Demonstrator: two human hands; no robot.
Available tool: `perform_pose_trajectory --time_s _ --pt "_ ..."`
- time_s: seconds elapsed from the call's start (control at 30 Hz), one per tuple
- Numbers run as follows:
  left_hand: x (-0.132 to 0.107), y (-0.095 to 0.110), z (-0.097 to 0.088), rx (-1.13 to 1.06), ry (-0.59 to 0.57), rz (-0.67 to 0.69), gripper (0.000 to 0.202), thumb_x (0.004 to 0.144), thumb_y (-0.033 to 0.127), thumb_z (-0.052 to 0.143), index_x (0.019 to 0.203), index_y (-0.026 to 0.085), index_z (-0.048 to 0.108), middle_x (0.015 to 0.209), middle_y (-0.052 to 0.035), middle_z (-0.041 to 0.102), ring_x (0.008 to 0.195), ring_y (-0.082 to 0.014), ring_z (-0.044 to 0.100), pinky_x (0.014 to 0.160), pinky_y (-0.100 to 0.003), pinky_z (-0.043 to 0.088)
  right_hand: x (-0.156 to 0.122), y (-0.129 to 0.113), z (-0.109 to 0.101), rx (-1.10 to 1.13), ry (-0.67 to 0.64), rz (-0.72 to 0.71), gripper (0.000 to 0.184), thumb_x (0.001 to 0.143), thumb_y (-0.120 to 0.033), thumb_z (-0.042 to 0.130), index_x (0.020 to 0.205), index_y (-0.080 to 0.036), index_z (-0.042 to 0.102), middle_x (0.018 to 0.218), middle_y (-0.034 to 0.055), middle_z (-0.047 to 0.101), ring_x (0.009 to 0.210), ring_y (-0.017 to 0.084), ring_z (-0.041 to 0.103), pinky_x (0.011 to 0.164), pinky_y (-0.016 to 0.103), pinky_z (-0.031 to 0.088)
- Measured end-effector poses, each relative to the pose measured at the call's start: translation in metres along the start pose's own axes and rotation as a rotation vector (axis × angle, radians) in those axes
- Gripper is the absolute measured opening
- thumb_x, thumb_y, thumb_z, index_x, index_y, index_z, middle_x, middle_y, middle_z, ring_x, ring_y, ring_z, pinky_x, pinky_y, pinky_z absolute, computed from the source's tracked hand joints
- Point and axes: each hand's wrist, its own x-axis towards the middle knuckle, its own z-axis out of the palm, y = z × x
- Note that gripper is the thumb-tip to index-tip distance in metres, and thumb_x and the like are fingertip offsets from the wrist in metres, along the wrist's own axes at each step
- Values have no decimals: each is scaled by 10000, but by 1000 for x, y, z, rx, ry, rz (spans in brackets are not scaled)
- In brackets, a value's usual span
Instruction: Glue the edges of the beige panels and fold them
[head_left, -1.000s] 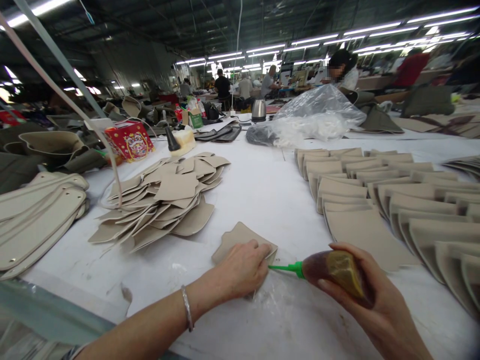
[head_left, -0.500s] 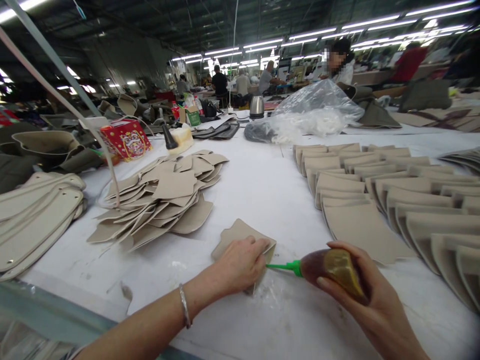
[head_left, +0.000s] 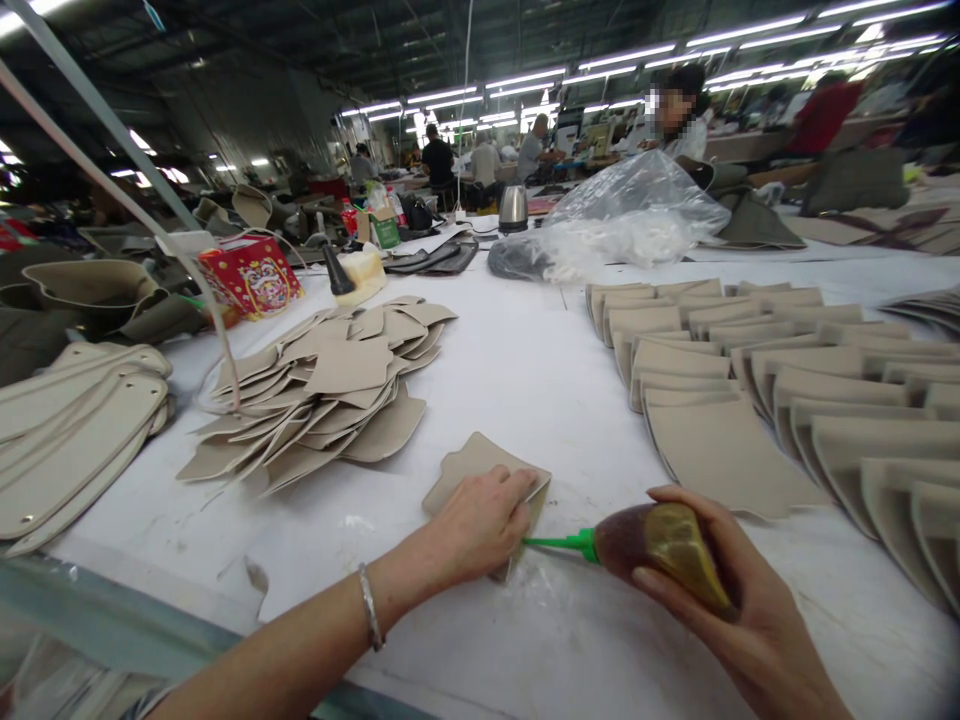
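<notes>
My right hand (head_left: 757, 600) is wrapped round a squeeze glue bottle (head_left: 652, 555) with amber-brown contents and a long green nozzle. The bottle lies nearly level, its tip pointing left at the edge of a beige leather-like piece (head_left: 469, 465). Curled fingers of my left hand (head_left: 487, 520) hold that piece down on the white tabletop, with its near edge partly lifted or folded. The hand hides much of the piece, and whether the nozzle tip touches it is hard to tell. A bracelet circles my left wrist.
A loose pile of beige pieces (head_left: 345, 370) lies to the left, beside longer pale panels (head_left: 82, 440). Overlapping rows of similar pieces (head_left: 735, 440) spread over the right side. Farther back are a red box (head_left: 251, 275), a kettle (head_left: 514, 210), plastic wrapping (head_left: 630, 220) and several people.
The nozzle tip has shifted slightly left and toward me along the piece's edge, as the bottle moved with my right hand. My left hand stays on the piece.
</notes>
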Motion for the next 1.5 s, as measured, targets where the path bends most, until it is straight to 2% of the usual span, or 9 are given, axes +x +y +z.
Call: perform_pose_trajectory --time_s 0.17,0.3,0.37,0.6,0.83,1.1,1.27,1.4,1.5 --pt "-1 1 0 0 1 3 410 959 249 344 1339 233 499 1061 -65 646 933 -242 643 855 -356 488 -6 -6 5 89 9 61 474 801 -512 689 1189 -271 562 1087 32 647 940 244 649 809 299 529" --pt "0 0 1 -1 17 0 413 953 249 350 1334 229 506 1061 -66 644 926 -244 643 852 -359 487 -11 -12 9 86 40 110 478 778 -515 699 1175 -284 566 1007 -1 643 850 219 641 775 280 519" --pt "0 0 1 2 20 3 410 955 254 348 1333 226 506 1056 -66 641 923 -246 643 847 -362 488 -13 -15 11 105 49 130 465 792 -513 680 1182 -292 554 1039 -8 634 881 212 631 801 269 503" --pt "-2 0 3 7 18 -14 394 968 275 344 1327 230 499 1052 -64 635 912 -245 641 831 -359 487 -13 -19 12 92 78 112 443 800 -492 671 1172 -282 555 1056 10 620 905 238 620 841 313 489" --pt "-2 0 2 9 14 -12 399 967 278 353 1334 220 498 1068 -73 634 918 -253 640 826 -364 489 -15 -7 12 140 9 71 433 822 -477 667 1202 -316 538 1138 -7 618 978 217 615 832 256 486" --pt "0 0 2 -14 16 3 404 965 252 335 1322 227 523 1014 -64 636 898 -256 641 827 -377 492 9 16 -3 -7 98 -28 481 778 -495 729 1188 -312 555 1076 7 626 905 215 631 812 272 525" --pt "1 -2 3 -33 16 10 413 959 242 340 1329 221 522 1028 -70 639 911 -255 641 844 -370 486 5 20 0 77 -16 3 491 812 -500 705 1237 -320 537 1124 13 634 925 222 650 817 270 542" --pt "1 -3 2 -50 11 9 415 959 242 334 1325 213 528 1040 -78 638 927 -266 641 854 -384 485 13 24 -5 -5 81 -50 515 764 -538 736 1196 -324 554 1026 7 643 836 220 653 755 274 560" --pt "1 -3 2 -69 3 11 420 959 238 333 1332 214 525 1062 -81 639 937 -268 641 863 -391 482 12 28 -7 0 45 -69 517 784 -521 729 1224 -332 537 1073 7 640 866 215 659 776 265 560"
